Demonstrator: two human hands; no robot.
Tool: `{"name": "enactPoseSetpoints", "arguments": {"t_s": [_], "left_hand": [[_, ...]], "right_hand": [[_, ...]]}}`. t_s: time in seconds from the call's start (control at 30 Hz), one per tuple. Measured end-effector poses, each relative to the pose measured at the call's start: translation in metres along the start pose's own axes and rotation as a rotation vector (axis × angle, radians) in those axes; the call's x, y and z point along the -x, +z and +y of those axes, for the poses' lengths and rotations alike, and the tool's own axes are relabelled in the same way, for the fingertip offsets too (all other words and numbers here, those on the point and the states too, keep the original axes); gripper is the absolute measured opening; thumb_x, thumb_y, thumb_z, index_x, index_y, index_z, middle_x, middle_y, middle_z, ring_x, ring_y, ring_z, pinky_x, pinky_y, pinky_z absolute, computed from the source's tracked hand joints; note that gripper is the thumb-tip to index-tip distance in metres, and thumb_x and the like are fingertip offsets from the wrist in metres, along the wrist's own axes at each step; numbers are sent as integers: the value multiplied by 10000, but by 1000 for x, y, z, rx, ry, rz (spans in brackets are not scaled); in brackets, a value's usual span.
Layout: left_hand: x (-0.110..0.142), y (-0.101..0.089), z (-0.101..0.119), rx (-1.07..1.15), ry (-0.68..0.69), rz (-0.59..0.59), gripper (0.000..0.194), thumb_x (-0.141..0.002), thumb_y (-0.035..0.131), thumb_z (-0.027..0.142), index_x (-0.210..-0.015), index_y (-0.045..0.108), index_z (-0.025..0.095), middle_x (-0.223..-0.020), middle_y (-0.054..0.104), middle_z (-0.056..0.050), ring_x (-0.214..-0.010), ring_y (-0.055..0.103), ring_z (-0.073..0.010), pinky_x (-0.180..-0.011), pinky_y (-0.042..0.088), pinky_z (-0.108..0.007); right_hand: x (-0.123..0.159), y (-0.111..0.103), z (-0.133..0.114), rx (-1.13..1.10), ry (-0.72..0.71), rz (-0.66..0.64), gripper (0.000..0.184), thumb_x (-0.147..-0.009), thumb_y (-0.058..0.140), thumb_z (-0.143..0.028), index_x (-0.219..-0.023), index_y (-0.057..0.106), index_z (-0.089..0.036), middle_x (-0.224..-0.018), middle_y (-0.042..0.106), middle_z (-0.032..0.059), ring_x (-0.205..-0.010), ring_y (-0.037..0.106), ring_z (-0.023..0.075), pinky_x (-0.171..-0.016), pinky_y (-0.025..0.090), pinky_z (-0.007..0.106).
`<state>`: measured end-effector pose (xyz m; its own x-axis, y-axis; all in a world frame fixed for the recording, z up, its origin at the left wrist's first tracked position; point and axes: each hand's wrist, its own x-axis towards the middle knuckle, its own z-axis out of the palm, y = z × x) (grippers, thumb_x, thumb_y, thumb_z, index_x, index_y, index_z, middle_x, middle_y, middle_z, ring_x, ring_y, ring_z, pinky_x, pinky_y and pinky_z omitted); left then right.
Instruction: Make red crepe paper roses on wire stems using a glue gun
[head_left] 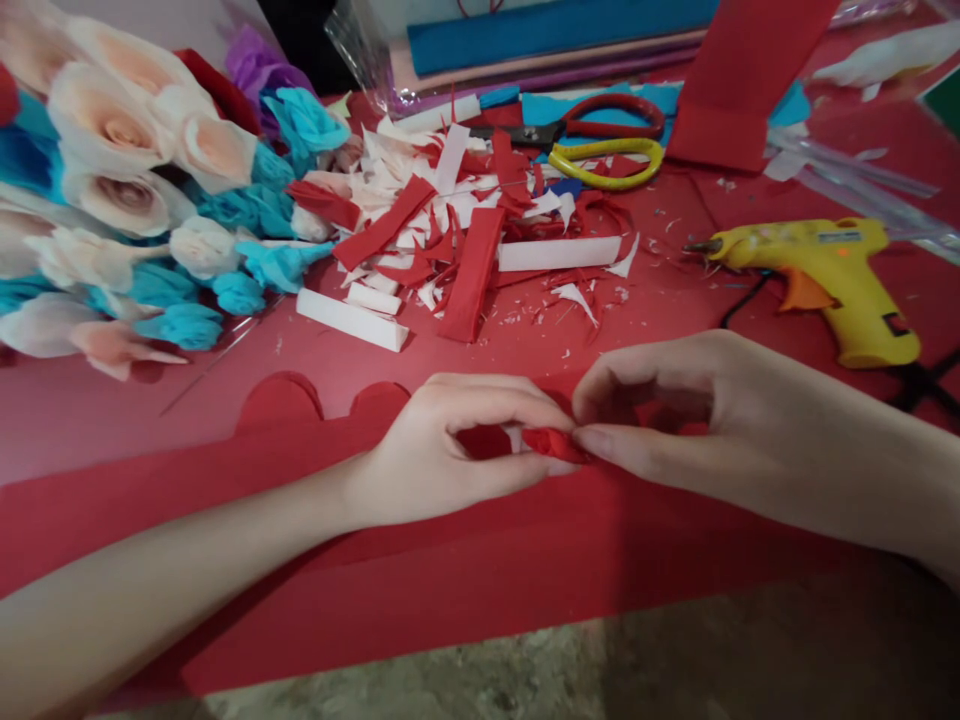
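A small rolled red crepe paper flower [551, 442] sits between my two hands, low over the table's front. My left hand [472, 435] is closed on it, thumb below and fingers above. The thumb and a fingertip of my right hand [675, 425] pinch its right end. Something whitish shows at its left end, partly hidden by my left fingers. Under my hands lies a long red crepe paper strip [187, 490]. Red rounded paper petals [281, 402] poke out behind my left wrist.
White and blue paper flowers [120, 130] crowd the left. Paper scraps [420, 220] are heaped in the middle, with red-and-yellow-handled scissors [606, 165] behind. A yellow glue gun [832, 270] lies at right, its black cord running behind my right hand. The red table [360, 650] ends in front.
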<state>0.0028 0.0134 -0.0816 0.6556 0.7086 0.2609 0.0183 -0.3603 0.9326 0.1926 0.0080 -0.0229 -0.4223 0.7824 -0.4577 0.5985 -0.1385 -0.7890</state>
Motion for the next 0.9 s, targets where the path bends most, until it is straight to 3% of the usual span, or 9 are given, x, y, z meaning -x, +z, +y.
{"name": "enactPoseSetpoints", "arguments": {"t_s": [0.37, 0.73, 0.9], "left_hand": [[-1, 0, 2, 12, -23, 57, 155, -705, 673, 79, -850, 651, 129, -813, 691, -43, -726, 633, -103, -677, 526, -170], [-2, -1, 2, 79, -65, 117, 178, -718, 657, 57, -867, 647, 155, -863, 689, -25, -771, 634, -85, -705, 520, -146], [-2, -1, 2, 75, -102, 146, 174, -719, 660, 64, -859, 646, 166, -851, 695, -8, -759, 644, -73, -690, 517, -112]], "right_hand": [[4, -12, 2, 8, -81, -15, 134, -786, 549, -271, -760, 673, -229, -696, 651, -58, -607, 571, 85, -509, 398, 166], [3, -18, 9, 7, -179, 215, 50, -720, 670, -305, -699, 703, -274, -566, 628, -68, -490, 534, 63, -426, 381, 137], [6, -24, 17, 174, -278, 348, 175, -701, 673, -420, -682, 701, -249, -485, 575, -56, -394, 460, 49, -337, 313, 149]]}}
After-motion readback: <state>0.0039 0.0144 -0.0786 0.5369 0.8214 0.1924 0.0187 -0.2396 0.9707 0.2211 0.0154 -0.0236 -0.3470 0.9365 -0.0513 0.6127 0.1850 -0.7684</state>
